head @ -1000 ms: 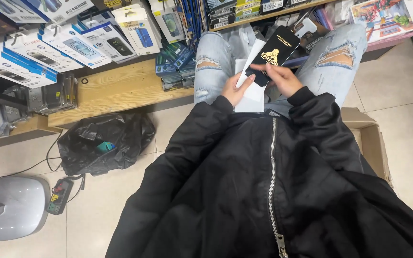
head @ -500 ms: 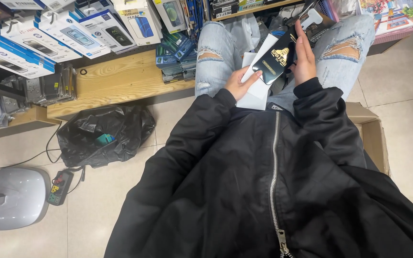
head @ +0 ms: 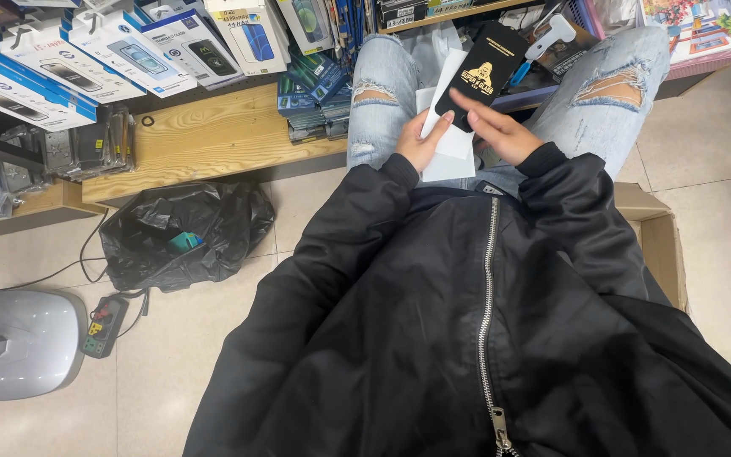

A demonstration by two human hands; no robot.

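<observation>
A: Report item counts.
B: Hands: two, the left hand (head: pixel 420 142) and the right hand (head: pixel 501 131). Black flat package (head: pixel 484 72): one. White envelopes (head: pixel 450 135): at least two; exact count unclear.
A: Floor?
B: Black plastic bag (head: pixel 184 233): one. Power strip (head: pixel 103 324): one. Cardboard box (head: pixel 657 237): one.

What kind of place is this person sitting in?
Probably a small phone-accessory shop: boxed phone goods hang in rows over a wooden shelf, and the hands hold a black flat packet with white sleeves.
</observation>
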